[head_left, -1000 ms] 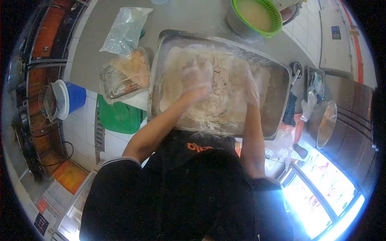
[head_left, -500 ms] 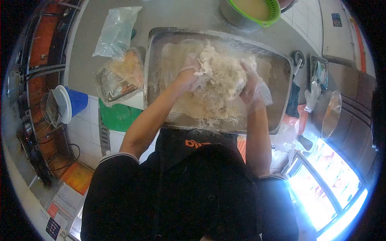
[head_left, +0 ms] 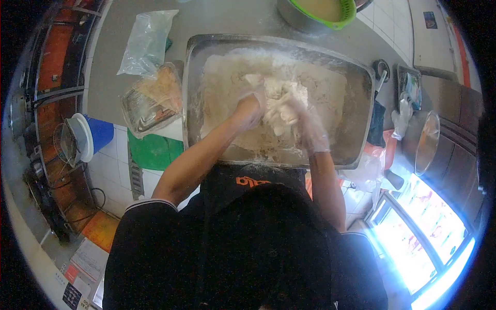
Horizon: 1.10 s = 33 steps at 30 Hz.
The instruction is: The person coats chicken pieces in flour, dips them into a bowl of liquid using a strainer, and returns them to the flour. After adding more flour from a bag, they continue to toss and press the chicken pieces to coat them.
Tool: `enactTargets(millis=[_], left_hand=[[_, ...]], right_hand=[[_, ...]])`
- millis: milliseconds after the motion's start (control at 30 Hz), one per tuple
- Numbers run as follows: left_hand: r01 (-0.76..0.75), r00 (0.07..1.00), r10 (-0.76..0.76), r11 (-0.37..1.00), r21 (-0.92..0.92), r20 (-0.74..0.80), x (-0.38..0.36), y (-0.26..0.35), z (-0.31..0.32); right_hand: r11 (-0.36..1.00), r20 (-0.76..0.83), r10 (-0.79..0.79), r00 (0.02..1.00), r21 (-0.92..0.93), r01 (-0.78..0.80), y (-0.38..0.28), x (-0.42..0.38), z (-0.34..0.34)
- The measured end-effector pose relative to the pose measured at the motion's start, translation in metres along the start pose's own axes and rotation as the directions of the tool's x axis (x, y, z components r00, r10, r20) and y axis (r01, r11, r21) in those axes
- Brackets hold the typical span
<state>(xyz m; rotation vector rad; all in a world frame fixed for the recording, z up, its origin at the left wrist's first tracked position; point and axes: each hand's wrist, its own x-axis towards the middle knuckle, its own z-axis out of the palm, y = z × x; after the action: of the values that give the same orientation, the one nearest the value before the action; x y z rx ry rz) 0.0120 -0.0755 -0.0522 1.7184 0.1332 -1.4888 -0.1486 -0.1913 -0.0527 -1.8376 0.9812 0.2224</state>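
Note:
A large metal tray [head_left: 361, 129] lies in front of me with a layer of pale flour [head_left: 222, 77] across its bottom. In its middle is a heap of flour-coated pieces [head_left: 281, 98]; the coating hides what they are. My left hand [head_left: 252, 106], in a thin clear glove, closes on the heap's left side. From the right, my right hand [head_left: 305, 116], gloved too and smeared by motion, curls its fingers over the pieces. Both hands are inside the tray and close together.
Left of the tray are a plastic bag [head_left: 147, 44] and a clear container [head_left: 139, 113]. A green strainer [head_left: 338, 21] sits over a metal pot behind it. At right, a glove [head_left: 401, 119] hangs near a metal bowl [head_left: 428, 142]. A blue bucket [head_left: 101, 135] stands at lower left.
My hands have come closer together and lower, my right hand moving left. The pieces, spread wide and lifted before, are now gathered in a smaller heap, baring more flour.

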Motion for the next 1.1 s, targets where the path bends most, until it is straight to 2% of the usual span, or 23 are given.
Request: enactTargets(millis=[33,100,167,200,233,267,300,333,367,433,500,567,600,667,700,733,833,933,967,1000,1033,1067,1100], left_hand=[[-0.003,0.999,0.009,0.987,0.161,-0.039,0.027,-0.014,-0.004],[-0.149,0.983,0.178,0.912,0.383,-0.042,0.042,-0.027,-0.013],[-0.377,0.914,0.404,0.812,0.446,0.039,0.029,-0.032,-0.026],[-0.463,0.872,0.482,0.765,0.448,0.078,0.018,-0.031,-0.03],[-0.506,0.853,0.511,0.762,0.404,0.106,-0.008,-0.014,-0.032],[-0.478,0.874,0.475,0.803,0.357,0.101,-0.015,-0.009,-0.033],[-0.446,0.893,0.439,0.84,0.308,0.096,-0.022,-0.003,-0.033],[-0.339,0.941,0.333,0.906,0.254,0.069,-0.018,0.002,-0.033],[-0.224,0.975,0.219,0.955,0.196,0.05,-0.016,0.004,-0.03],[-0.292,0.926,0.316,0.946,-0.14,0.206,0.027,-0.043,-0.014],[-0.226,0.894,0.347,0.896,-0.382,0.285,0.044,-0.055,0.01],[-0.078,0.897,0.287,0.852,-0.518,0.337,0.04,-0.043,0.038],[-0.073,0.948,0.2,0.893,-0.444,0.247,0.03,-0.029,0.038],[-0.052,0.992,0.091,0.928,-0.368,0.088,0.01,-0.008,0.033],[-0.052,0.997,0.068,0.931,-0.362,0.032,0.007,-0.004,0.03],[-0.082,0.994,0.107,0.906,-0.416,0.037,0.009,-0.005,0.026],[-0.232,0.951,0.307,0.79,-0.567,0.039,0.008,-0.002,0.015],[-0.361,0.89,0.448,0.804,-0.473,0.083,-0.014,0.009,-0.004],[-0.399,0.873,0.476,0.826,-0.399,0.112,-0.025,0.016,-0.011],[-0.321,0.939,0.331,0.941,-0.108,0.094,-0.027,0.029,-0.02],[-0.193,0.981,0.19,0.963,0.187,0.034,-0.021,0.048,-0.029],[-0.157,0.987,0.156,0.959,0.235,0.023,-0.006,0.048,-0.03],[-0.12,0.993,0.121,0.952,0.281,0.013,0.01,0.048,-0.032]], right_hand=[[0.991,-0.048,0.003,0.999,-0.133,-0.009,-0.01,-0.009,-0.013],[0.967,-0.099,-0.083,0.992,-0.249,0.056,-0.019,-0.019,-0.027],[0.939,-0.092,-0.232,0.969,-0.28,0.198,-0.007,-0.028,-0.039],[0.995,-0.03,-0.082,0.996,0.056,0.083,-0.001,-0.025,-0.043],[0.899,0.035,0.075,0.997,0.431,-0.082,0.005,-0.022,-0.048],[0.692,0.097,0.225,0.97,0.685,-0.228,0.01,-0.019,-0.052],[0.703,0.069,0.225,0.972,0.68,-0.211,-0.01,-0.023,-0.055],[0.713,0.036,0.223,0.974,0.675,-0.188,-0.023,-0.025,-0.056],[0.645,-0.02,0.151,0.988,0.759,-0.083,-0.017,-0.015,-0.048],[0.794,-0.057,0.03,0.998,0.608,0.01,0.032,0.029,-0.014],[0.942,0.031,-0.067,0.997,0.33,0.053,0.054,0.05,0.008],[0.992,0.144,-0.126,0.982,0.022,0.124,0.068,0.063,0.027],[0.976,0.199,-0.143,0.97,-0.132,0.171,0.07,0.07,0.032],[0.993,0.11,-0.096,0.989,0.073,0.088,0.05,0.061,0.031],[0.9,-0.013,0.02,1.0,0.436,-0.012,0.014,0.032,0.017],[0.668,-0.086,0.178,0.98,0.743,-0.055,-0.014,0.008,0.002],[0.273,-0.035,0.337,0.941,0.96,-0.062,-0.045,-0.024,-0.03],[0.407,0.104,0.302,0.948,0.885,-0.227,0.031,0.002,-0.052],[0.597,0.032,0.293,0.955,0.775,-0.209,0.025,0.008,-0.061],[0.757,-0.04,0.283,0.958,0.623,-0.197,0.019,0.014,-0.069],[0.803,-0.09,0.207,0.974,0.584,-0.116,0.015,0.018,-0.077],[0.84,-0.14,0.128,0.982,0.541,-0.032,0.015,0.022,-0.083],[0.862,-0.123,0.048,0.991,0.506,0.021,0.045,0.046,-0.078]])
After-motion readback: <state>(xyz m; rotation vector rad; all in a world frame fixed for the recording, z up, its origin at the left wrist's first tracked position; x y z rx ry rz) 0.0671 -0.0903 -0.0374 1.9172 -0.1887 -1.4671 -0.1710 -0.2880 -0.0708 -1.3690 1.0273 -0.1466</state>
